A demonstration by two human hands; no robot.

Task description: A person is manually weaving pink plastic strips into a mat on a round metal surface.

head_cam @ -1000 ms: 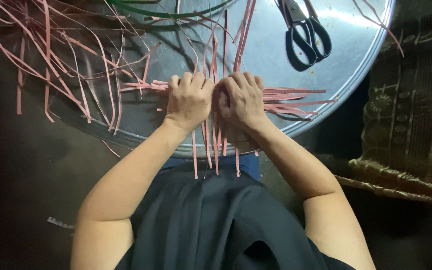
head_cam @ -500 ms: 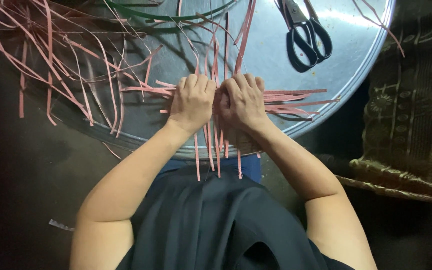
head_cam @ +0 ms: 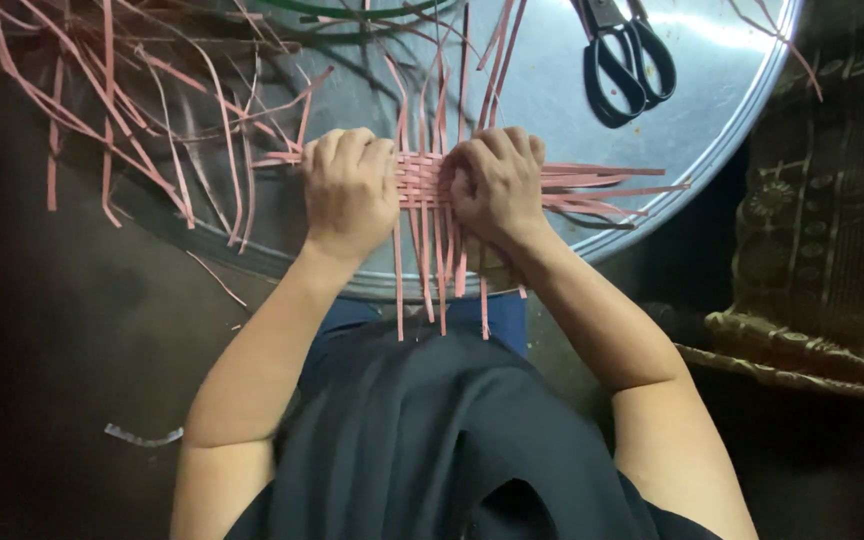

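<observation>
L hand (head_cam: 350, 190) & R hand (head_cam: 497, 185) curled, pressing pink woven strips (head_cam: 424, 185) between them, on round metal tray (head_cam: 552, 90), black scissors (head_cam: 624, 55) well apart at top

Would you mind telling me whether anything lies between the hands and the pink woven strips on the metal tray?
Nothing visible does. The left hand and the right hand both press straight on the woven strips, one at each side. The scissors lie apart, further up the tray.
</observation>
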